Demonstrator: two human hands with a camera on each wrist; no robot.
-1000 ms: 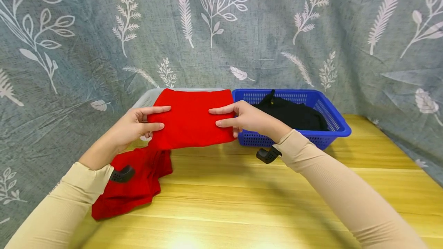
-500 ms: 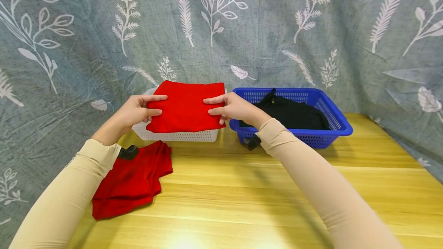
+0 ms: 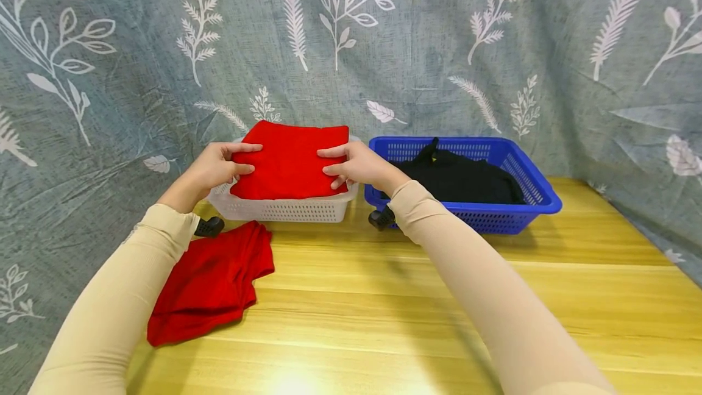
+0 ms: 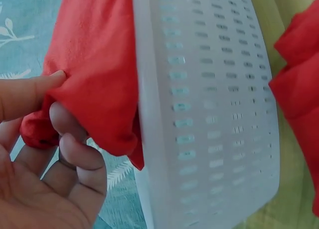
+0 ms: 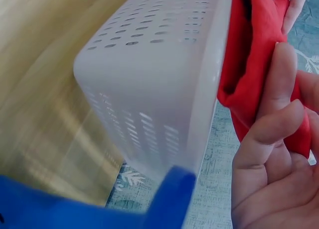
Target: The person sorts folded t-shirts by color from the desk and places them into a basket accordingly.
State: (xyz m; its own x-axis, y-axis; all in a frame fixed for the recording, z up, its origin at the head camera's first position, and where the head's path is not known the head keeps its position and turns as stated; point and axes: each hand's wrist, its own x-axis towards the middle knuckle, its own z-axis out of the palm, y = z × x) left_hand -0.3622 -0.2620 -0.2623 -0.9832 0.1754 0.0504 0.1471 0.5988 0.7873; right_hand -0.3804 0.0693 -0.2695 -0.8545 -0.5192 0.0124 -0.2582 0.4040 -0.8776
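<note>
White plastic basket (image 3: 290,211), left of centre: the folded red cloth (image 3: 290,160) is held level across its mouth, covering most of the opening, so other contents cannot be read. Whether cloth and rim touch cannot be told. Left hand (image 3: 216,163): grip narrow, thumb and fingers pinching the cloth's left edge. Right hand (image 3: 359,166): same grip at the opposite edge. To the right, a blue plastic basket (image 3: 493,222) contains a black cloth (image 3: 460,178) – heaped, one peak standing toward the back rim.

Materials, left to right: a second red cloth (image 3: 214,282), soft and creased, lies flat with an uneven outline; the held one is roughly rectangular, its layers visible at the right end. Both basket walls are perforated in rows.

Surface: a yellowish wood-grain table (image 3: 384,303) – glossy, with a bright reflection at the near edge. Behind hangs a grey-green curtain (image 3: 417,47) printed with white leaves and sprigs.
</note>
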